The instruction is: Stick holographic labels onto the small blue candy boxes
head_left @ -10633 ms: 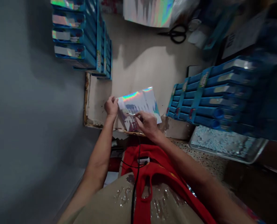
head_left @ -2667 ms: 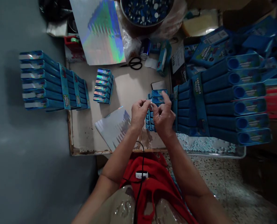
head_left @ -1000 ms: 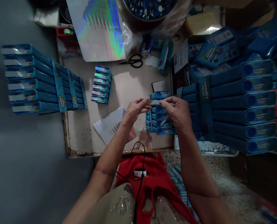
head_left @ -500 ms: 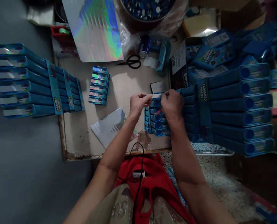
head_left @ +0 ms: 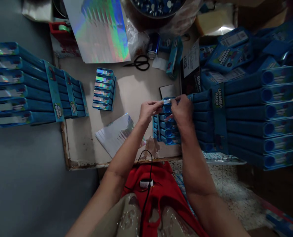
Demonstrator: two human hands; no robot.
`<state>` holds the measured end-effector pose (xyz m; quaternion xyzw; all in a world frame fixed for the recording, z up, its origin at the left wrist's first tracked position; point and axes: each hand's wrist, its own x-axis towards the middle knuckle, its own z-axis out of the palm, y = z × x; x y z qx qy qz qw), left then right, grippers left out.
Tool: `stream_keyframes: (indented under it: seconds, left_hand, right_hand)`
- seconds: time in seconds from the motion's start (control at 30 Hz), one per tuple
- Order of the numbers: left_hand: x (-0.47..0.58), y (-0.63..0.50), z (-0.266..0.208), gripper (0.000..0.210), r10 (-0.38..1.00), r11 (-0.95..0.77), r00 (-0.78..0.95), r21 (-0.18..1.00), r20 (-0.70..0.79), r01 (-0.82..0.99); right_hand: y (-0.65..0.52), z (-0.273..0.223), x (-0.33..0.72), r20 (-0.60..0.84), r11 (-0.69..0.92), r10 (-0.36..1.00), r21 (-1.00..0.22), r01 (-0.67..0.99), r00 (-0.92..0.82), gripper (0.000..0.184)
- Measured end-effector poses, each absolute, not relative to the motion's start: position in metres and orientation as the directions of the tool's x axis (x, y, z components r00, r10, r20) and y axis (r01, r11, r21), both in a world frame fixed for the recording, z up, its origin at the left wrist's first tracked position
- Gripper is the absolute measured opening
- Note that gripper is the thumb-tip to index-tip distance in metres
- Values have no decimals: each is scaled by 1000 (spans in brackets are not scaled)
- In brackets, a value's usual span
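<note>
In front of me stands a block of blue candy boxes (head_left: 169,132), their ends with round windows facing up. A small shiny sticker (head_left: 167,101) lies at the end of the topmost box, between my two hands. My left hand (head_left: 148,110) has its thumb and fingers pressed together at the sticker's left side. From the right, my right hand (head_left: 183,110) pinches at the sticker's other side, its fingers bent and partly hiding the box. A reddish sliver shows just below the right fingertips.
Blue box stacks stand at left (head_left: 37,89) and right (head_left: 245,115). A smaller stack (head_left: 103,89) sits on the table. Holographic sheets (head_left: 104,36), a cut sheet (head_left: 115,133), scissors (head_left: 140,63), a can (head_left: 153,46) and a tape dispenser (head_left: 60,33) lie about. A cable (head_left: 150,158) crosses my lap.
My left hand has shifted slightly right, closer to the right hand. The sticker, earlier stretched between both hands, now sits against the top box's end. The view has moved slightly.
</note>
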<state>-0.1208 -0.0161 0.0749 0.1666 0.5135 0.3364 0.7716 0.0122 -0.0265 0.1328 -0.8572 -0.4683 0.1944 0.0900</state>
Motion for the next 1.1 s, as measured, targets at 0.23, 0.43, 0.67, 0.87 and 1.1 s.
stream_keyframes:
  seconds: [0.23, 0.43, 0.67, 0.87, 1.1]
  left_hand:
    - [-112, -28, 52, 42, 707, 659, -61, 687, -705, -307]
    - [-131, -68, 91, 39, 902, 424, -39, 899, -430, -104]
    - [-131, -86, 117, 44, 868, 496, 118, 827, -483, -264]
    - [-151, -62, 105, 34, 867, 469, 212, 882, -451, -40]
    - [-141, -43, 97, 26, 880, 420, 168, 894, -444, 157]
  right_hand:
    - [-33, 142, 10, -172, -549, 834, -349, 759, 524, 39]
    - [-34, 152, 13, -53, -482, 849, -487, 728, 526, 24]
    - [-34, 161, 3, -150, -501, 828, -632, 591, 540, 23]
    - [-68, 167, 10, -291, -466, 852, -800, 379, 435, 43]
    - [-72, 148, 3, -97, -448, 857, -624, 640, 506, 37]
